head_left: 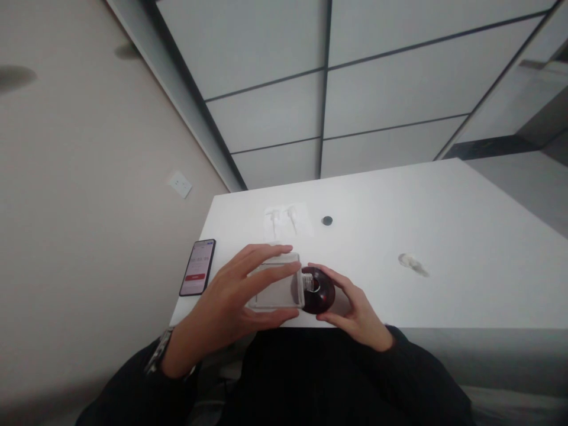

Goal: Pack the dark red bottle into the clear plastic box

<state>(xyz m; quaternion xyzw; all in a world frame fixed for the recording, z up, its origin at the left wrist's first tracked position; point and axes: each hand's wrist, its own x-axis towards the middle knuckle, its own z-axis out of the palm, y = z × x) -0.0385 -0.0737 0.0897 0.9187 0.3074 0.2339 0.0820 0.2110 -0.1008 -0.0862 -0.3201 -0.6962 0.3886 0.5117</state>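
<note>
My left hand [248, 290] is wrapped round a clear square-sided bottle [277, 290] lying on its side in the air. Its threaded neck [307, 282] points right, over the mouth of a dark reddish-brown round bottle [322, 293]. My right hand [355, 310] grips that round bottle from the right, thumb and fingers on opposite sides. Whether liquid runs between the two bottles I cannot tell. Beyond them, two whitish pump heads [291, 219] rest on a white tissue [302, 220]. A small dark round cap [327, 220] lies right of the tissue.
A phone [197, 267] with a lit screen lies at the white table's [368, 219] left edge. Farther right is a whitish translucent piece [413, 264], blurred, perhaps another pump head. A wall with a socket [180, 184] borders the left, and panelled doors [275, 118] stand behind.
</note>
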